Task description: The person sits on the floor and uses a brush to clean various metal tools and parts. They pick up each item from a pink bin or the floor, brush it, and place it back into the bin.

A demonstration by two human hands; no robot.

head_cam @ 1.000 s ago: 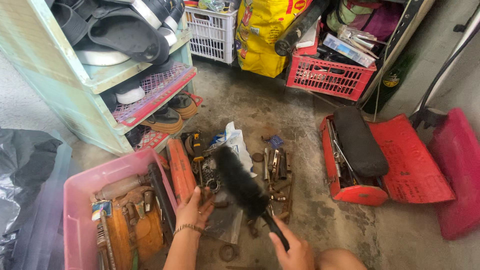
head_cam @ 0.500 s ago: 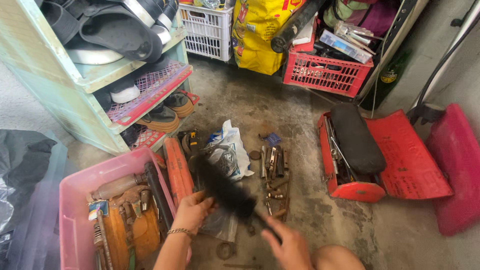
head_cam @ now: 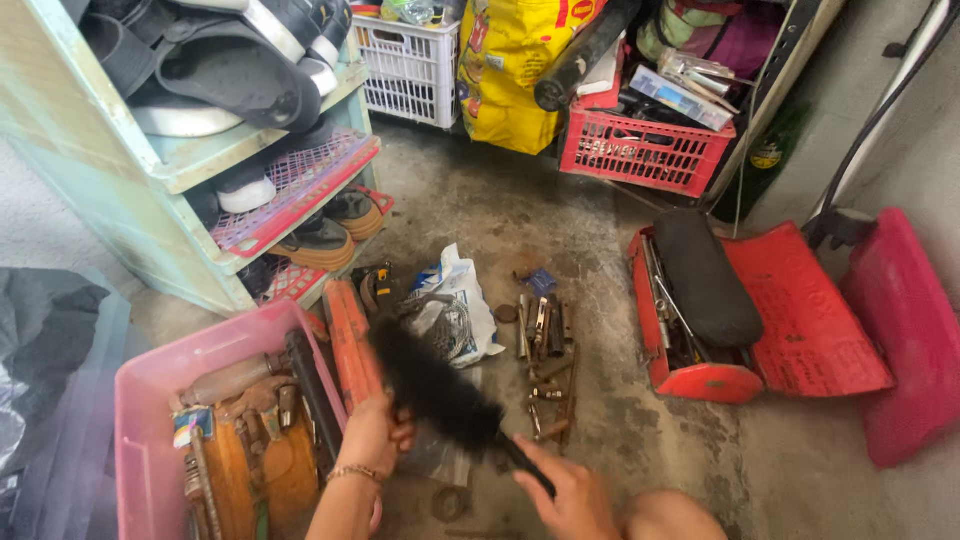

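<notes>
On a concrete floor (head_cam: pixel 600 440) beside a pink bin (head_cam: pixel 150 370), the right hand (head_cam: pixel 570 495) grips a black bristle brush (head_cam: pixel 435 385) by its stiff handle; its light, soft head meets the curled left hand (head_cam: pixel 375 435).

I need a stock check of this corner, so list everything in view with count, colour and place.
brush: one, black bristles, held low centre
pink tub: one, holds rusty tools, lower left
loose metal parts: several, rusty, on the concrete floor
plastic bags: a few, white and clear, centre floor
red toolbox: one, open, right
black pad: one, lying in the toolbox
red crate: one, top centre
white basket: one, top
yellow sack: one, top
green shelf: one, pale, with sandals, left
left hand: by the tub's rim
right hand: grips the brush handle
</notes>
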